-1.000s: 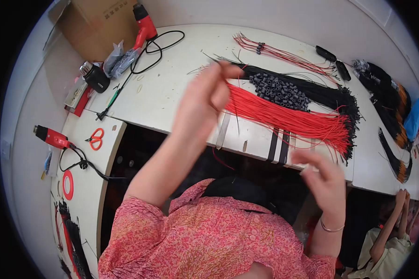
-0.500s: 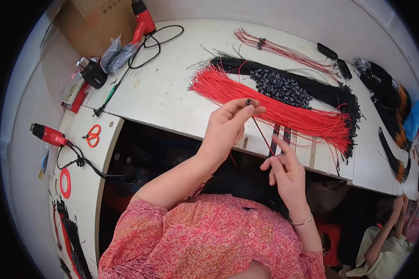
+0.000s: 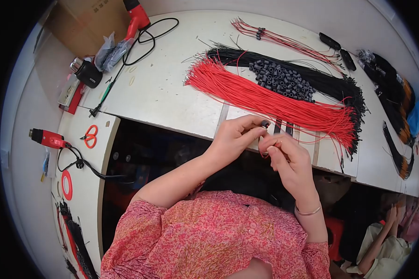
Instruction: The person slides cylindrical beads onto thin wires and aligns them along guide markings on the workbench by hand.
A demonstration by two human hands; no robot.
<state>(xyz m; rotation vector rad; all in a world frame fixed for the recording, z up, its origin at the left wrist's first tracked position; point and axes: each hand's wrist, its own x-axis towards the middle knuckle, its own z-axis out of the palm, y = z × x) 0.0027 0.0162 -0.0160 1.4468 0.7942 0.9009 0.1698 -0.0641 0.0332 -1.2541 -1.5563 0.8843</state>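
My left hand (image 3: pixel 235 139) pinches a small black sleeve (image 3: pixel 265 124) between thumb and fingertips, at the table's front edge. Close against it on the right, my right hand (image 3: pixel 286 158) has its thumb and fingers closed on a thin red wire (image 3: pixel 264 154), of which only a short part shows. Beyond both hands lies a wide bundle of red wires (image 3: pixel 265 100). A heap of small black sleeves (image 3: pixel 281 80) rests behind it, beside a bundle of black wires (image 3: pixel 326 86).
Red heat guns (image 3: pixel 49 138) and orange scissors (image 3: pixel 91 136) are at the left, with a black cable (image 3: pixel 149 42) behind. Sleeved red wires (image 3: pixel 288 42) lie at the back. Black-and-orange cables (image 3: pixel 393 93) are at the right; a co-worker's arms (image 3: pixel 379 242) show below.
My left hand has come down from the far side of the wires to the table edge. My right hand has moved left, and the two hands now meet around the wire and sleeve.
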